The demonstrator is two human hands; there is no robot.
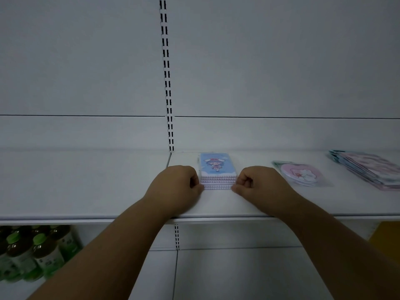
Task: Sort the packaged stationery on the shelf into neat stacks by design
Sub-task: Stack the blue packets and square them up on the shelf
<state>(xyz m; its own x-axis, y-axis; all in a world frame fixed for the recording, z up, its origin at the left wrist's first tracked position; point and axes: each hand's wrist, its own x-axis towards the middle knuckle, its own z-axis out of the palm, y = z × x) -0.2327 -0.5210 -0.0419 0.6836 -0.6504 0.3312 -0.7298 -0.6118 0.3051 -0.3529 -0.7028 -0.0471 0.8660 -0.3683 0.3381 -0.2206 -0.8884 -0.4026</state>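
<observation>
On the white shelf (86, 180), left hand (175, 187) and right hand (257, 185), both curled, pinched the blue stack (216, 169) at nine and three o'clock.

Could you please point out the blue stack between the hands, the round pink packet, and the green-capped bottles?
Blue stack (216, 165): head view, on the top cover's cartoon figure.
Round pink packet (300, 173): head view, middle of the pink disc.
Green-capped bottles (40, 239): head view, one bottle's green cap, lower shelf.

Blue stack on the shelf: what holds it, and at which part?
Both hands, left hand and right hand, pinch the blue stack at its near corners, one on each side.
</observation>
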